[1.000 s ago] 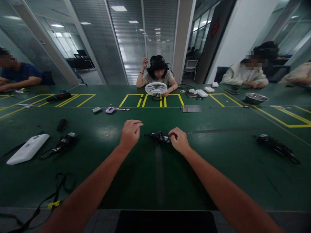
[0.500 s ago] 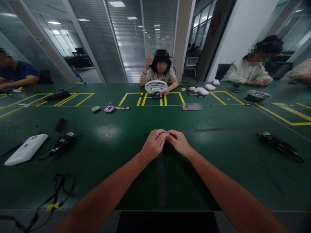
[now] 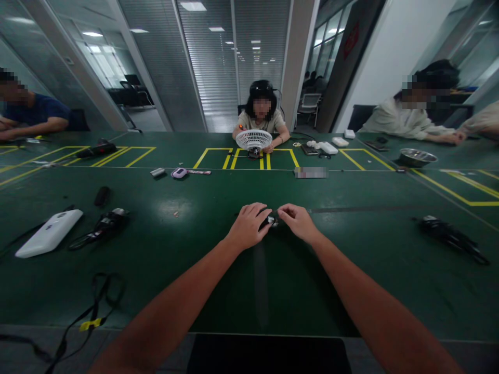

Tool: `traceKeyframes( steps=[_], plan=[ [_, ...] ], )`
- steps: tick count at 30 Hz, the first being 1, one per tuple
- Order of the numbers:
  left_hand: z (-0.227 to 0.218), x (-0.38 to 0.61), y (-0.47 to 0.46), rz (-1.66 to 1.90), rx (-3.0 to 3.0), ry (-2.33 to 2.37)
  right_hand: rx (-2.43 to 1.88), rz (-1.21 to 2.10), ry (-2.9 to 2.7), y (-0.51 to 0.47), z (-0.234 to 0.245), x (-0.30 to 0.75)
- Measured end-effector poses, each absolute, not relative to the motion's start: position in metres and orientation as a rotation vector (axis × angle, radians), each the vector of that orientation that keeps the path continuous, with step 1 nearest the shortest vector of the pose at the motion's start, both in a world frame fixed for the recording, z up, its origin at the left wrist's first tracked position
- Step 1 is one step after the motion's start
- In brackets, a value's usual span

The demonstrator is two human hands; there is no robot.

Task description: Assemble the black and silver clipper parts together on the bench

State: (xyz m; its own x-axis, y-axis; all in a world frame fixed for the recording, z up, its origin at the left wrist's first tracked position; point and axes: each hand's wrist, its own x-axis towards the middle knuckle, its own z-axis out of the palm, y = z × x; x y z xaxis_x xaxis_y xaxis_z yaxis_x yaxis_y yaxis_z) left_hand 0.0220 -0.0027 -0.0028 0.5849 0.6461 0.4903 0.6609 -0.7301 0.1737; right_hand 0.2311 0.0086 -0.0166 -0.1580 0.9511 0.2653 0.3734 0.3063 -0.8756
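Observation:
A small black device with a silver end [image 3: 270,221] lies on the green table [image 3: 351,259] straight ahead of me. My left hand [image 3: 248,226] covers its left part with curled fingers. My right hand [image 3: 299,222] pinches its right end. Most of the device is hidden under the two hands.
A white flat case [image 3: 49,233], a black corded device [image 3: 102,225] and a black strap [image 3: 89,311] lie at the left. Another black device [image 3: 448,236] lies at the right. A person across the table holds a white fan grille [image 3: 253,139]. A steel bowl [image 3: 420,157] stands far right.
My left hand came in from the left onto the black device, joining my right hand. Both hands have since parted slightly, showing the device's silver end.

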Motion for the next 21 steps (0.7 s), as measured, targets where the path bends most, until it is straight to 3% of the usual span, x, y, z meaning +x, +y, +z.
traceKeyframes(
  steps=[6,21],
  plan=[
    [-0.007,0.018,0.003,-0.697,-2.897,-1.153,-1.369,0.583,-1.872,0.014,-0.027,0.241],
    [-0.011,0.013,0.004,-0.825,-2.877,-1.264,-1.365,0.624,-2.005,0.012,-0.026,0.241]
  ],
)
